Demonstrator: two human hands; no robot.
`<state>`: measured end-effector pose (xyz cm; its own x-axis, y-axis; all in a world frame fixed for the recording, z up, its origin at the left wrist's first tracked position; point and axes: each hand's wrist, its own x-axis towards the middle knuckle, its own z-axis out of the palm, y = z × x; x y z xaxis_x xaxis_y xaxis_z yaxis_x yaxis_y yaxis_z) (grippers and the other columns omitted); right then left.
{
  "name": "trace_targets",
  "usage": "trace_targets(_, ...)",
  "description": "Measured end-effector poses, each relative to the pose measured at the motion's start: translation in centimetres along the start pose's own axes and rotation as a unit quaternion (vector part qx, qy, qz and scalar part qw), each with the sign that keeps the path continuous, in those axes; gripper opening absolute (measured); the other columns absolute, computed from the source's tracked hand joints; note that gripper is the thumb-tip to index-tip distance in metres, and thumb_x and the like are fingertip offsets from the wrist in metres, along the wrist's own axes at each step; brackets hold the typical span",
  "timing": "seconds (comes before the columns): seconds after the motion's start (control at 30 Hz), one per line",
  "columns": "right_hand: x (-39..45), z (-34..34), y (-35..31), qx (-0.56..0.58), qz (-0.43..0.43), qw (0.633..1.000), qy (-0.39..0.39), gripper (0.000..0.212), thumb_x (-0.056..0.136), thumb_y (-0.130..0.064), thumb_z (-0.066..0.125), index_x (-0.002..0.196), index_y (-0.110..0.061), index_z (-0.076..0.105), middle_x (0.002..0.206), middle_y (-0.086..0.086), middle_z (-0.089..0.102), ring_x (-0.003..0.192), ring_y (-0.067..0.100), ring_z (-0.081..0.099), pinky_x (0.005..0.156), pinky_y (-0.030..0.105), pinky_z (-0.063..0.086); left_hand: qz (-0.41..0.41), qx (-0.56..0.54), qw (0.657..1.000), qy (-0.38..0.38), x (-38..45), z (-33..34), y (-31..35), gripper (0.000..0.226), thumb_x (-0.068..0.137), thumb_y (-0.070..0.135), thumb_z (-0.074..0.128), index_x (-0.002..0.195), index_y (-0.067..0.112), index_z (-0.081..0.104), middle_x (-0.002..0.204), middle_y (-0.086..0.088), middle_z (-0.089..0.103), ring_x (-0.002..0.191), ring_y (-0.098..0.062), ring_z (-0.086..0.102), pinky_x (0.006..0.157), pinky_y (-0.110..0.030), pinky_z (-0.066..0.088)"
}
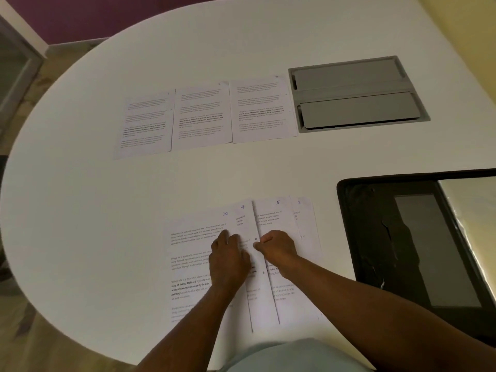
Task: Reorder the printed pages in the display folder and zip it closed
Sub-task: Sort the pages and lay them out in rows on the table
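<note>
Several printed pages lie fanned near the table's front edge, hand-numbered 10, 4, 5 and 8. My left hand rests on pages 10 and 4 with its fingers bent over the paper. My right hand has curled fingers and pinches the left edge of page 5. Three more pages lie side by side in a row at the back. The black display folder lies open at the right, with a clear sleeve showing.
A grey cable hatch is set into the white table at the back right, touching the row's right page. The table's rounded edge runs along the left and front. Floor and a purple wall show beyond.
</note>
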<state>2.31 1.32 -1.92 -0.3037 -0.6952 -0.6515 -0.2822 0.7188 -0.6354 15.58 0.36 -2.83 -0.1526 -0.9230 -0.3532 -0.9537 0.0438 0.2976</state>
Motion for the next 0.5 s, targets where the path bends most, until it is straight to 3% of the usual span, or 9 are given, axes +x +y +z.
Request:
trace_targets(0.1, 0.1, -0.2, -0.2, -0.047, -0.036, 0.998, 0.034, 0.009, 0.089, -0.022, 0.068, 0.088, -0.014, 0.071, 0.091, 0.000, 0.071, 0.084, 0.013, 0.066, 0.079, 0.026, 0.055, 0.006, 0.004, 1.000, 0.018, 0.2, -0.1, 0.0, 0.040, 0.094, 0.023, 0.047, 0.133, 0.015, 0.047, 0.148, -0.006, 0.036, 0.130, -0.025, 0.038, 0.096, -0.036, 0.043)
trace_targets(0.2, 0.5, -1.8, -0.5, -0.064, -0.041, 0.995, 0.061, 0.013, 0.090, -0.023, 0.065, 0.083, -0.013, 0.071, 0.085, -0.003, 0.070, 0.080, 0.013, 0.065, 0.072, 0.026, 0.055, 0.014, -0.010, 1.000, 0.023, 0.6, -0.1, 0.1, 0.034, 0.094, 0.018, 0.044, 0.127, 0.013, 0.051, 0.142, -0.005, 0.042, 0.123, -0.024, 0.043, 0.091, -0.037, 0.045)
trace_targets(0.37, 1.0, -6.1, 0.1, -0.097, -0.055, 0.991, 0.080, 0.016, 0.093, -0.024, 0.056, 0.078, -0.018, 0.058, 0.083, -0.002, 0.064, 0.079, 0.016, 0.061, 0.069, 0.029, 0.052, 0.031, 0.006, 0.999, 0.033, 1.0, 0.3, 0.0, 0.046, 0.092, 0.046, 0.050, 0.125, 0.013, 0.052, 0.140, -0.003, 0.042, 0.122, -0.024, 0.045, 0.093, -0.039, 0.046)
trace_targets(0.5, 0.5, -10.3, -0.4, -0.088, -0.083, 0.983, 0.135, 0.010, 0.096, -0.022, 0.053, 0.091, -0.014, 0.057, 0.087, 0.001, 0.063, 0.079, 0.019, 0.062, 0.070, 0.032, 0.054, 0.049, 0.030, 0.998, 0.035, 1.0, 0.9, -0.3, 0.057, 0.086, 0.053, 0.056, 0.128, 0.015, 0.049, 0.145, -0.003, 0.039, 0.127, -0.024, 0.042, 0.097, -0.040, 0.044)
